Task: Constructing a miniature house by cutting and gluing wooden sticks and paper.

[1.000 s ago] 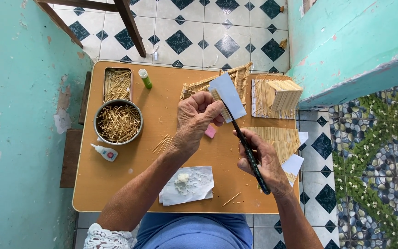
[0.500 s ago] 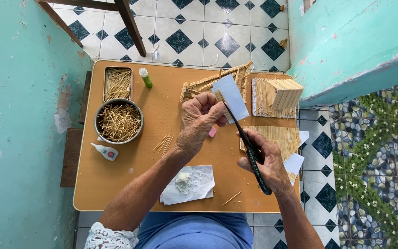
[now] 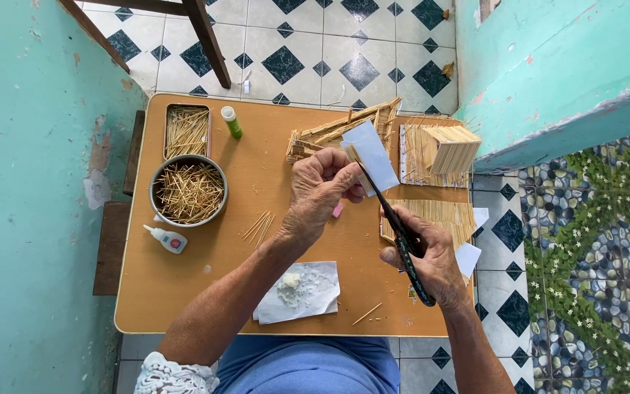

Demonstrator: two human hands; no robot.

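Note:
My left hand (image 3: 320,188) pinches a pale rectangular paper piece (image 3: 375,153) with a strip of sticks along its edge, held above the orange table (image 3: 184,292). My right hand (image 3: 426,257) grips black scissors (image 3: 395,228), whose blades reach up to the lower edge of the paper. Behind the hands lie stick-built model parts: a long roof-like frame (image 3: 329,133) and a blocky stick piece (image 3: 450,146). A flat stick panel (image 3: 446,215) rests under my right hand.
A round metal bowl (image 3: 188,191) and a rectangular tin (image 3: 187,130) hold thin sticks at the left. A small glue bottle (image 3: 166,238), a green-capped bottle (image 3: 231,121), loose sticks (image 3: 258,225) and paper with white paste (image 3: 297,292) lie on the table. Teal walls flank both sides.
The scissors have shifted slightly along the paper's edge; my left hand turned the paper a little. Everything else on the table stays put.

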